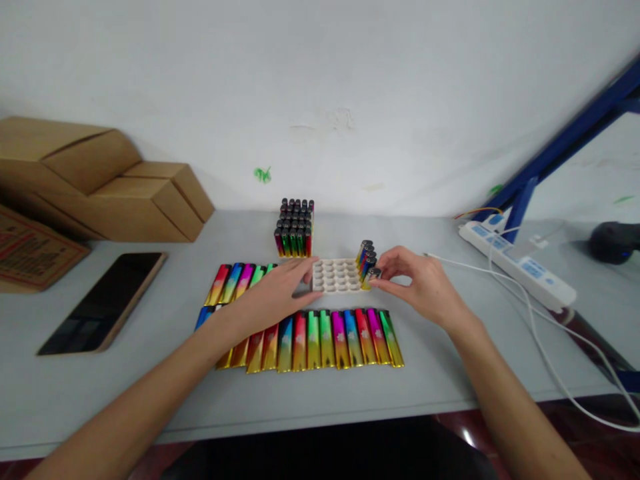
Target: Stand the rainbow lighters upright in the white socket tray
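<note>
Lighter (371,277), seen in the head view at the near right corner of a white tray (336,289), with its black top uppermost. The right hand (419,281) pinches it between thumb and fingertips; the left hand (286,288) clasps the tray's left end. Other lighters (367,256) stand behind it along the tray's right edge. A row of loose lighters (340,339) lies on the tabletop (435,381) in front of the tray; a packed block of upright lighters (294,233) sits behind the tray, to its left.

Each is probably light, stiff and slick in its metallic wrap, best taken near the top, and not to be knocked hard. Pale emblems mark the loose ones, too small to read; no brand is legible.
</note>
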{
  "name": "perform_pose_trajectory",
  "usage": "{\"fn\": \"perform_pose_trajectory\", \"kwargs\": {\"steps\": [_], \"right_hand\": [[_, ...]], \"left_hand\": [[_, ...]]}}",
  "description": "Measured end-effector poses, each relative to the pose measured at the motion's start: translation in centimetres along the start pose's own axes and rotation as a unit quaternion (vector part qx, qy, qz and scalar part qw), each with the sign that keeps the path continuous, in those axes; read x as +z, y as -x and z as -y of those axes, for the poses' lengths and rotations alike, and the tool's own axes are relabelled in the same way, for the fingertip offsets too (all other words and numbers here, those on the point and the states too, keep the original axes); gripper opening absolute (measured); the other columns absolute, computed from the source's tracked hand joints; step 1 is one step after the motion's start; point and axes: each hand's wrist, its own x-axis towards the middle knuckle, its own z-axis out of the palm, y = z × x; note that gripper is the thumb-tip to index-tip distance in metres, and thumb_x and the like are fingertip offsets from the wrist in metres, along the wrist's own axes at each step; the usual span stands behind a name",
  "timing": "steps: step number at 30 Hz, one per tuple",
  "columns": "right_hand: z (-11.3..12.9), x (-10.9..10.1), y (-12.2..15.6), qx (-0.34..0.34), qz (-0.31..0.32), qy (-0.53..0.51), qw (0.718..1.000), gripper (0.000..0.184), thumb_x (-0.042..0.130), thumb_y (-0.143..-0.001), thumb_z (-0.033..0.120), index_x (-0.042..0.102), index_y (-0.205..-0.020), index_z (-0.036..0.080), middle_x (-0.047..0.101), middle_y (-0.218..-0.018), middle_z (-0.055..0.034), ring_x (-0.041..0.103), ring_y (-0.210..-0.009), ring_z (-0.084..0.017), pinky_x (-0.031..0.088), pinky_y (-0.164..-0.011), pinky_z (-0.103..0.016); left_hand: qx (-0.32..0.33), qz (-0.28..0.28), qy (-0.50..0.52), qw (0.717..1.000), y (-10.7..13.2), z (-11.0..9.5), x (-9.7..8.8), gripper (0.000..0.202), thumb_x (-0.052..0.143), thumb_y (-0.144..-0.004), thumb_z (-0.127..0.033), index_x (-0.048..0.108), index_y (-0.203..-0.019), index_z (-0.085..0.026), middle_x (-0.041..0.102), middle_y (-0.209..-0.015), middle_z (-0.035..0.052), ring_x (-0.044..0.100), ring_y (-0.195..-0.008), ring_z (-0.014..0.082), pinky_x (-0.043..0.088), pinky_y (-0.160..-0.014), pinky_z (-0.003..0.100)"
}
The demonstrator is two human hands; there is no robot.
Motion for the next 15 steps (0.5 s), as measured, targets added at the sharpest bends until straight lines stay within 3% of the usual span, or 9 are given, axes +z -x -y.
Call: {"fn": "perform_pose_trajectory", "kwargs": {"steps": [5, 15], "right_hand": [[-0.92, 0.67, 0.39, 0.021, -0.029, -0.05, 0.998, 0.045, 0.079, -0.085, 0.049, 0.04, -0.088, 0.026, 0.077, -0.098, -0.0058, 0.075, -0.077, -0.021, 0.061, -0.075, -0.038], [-0.67, 0.29, 0.29, 0.011, -0.014, 0.007, 1.0, 0.036, 0.073, -0.089, 0.047, 0.044, -0.083, 0.025, 0.072, -0.082, -0.0015, 0.074, -0.086, -0.023, 0.057, -0.074, -0.036]], "left_hand": [[-0.002, 0.006, 0.001, 1.0, -0.04, -0.01, 0.01, 0.057, 0.051, -0.099, -0.05, 0.048, -0.144, -0.015, 0.066, -0.111, 0.0099, 0.062, -0.117, 0.0298, 0.045, -0.108, 0.043], [-0.004, 0.006, -0.005, 1.0, -0.02, -0.23, -0.22, 0.049, 0.05, -0.099, -0.049, 0.052, -0.137, -0.019, 0.067, -0.118, 0.011, 0.061, -0.121, 0.0306, 0.044, -0.109, 0.045]]}}
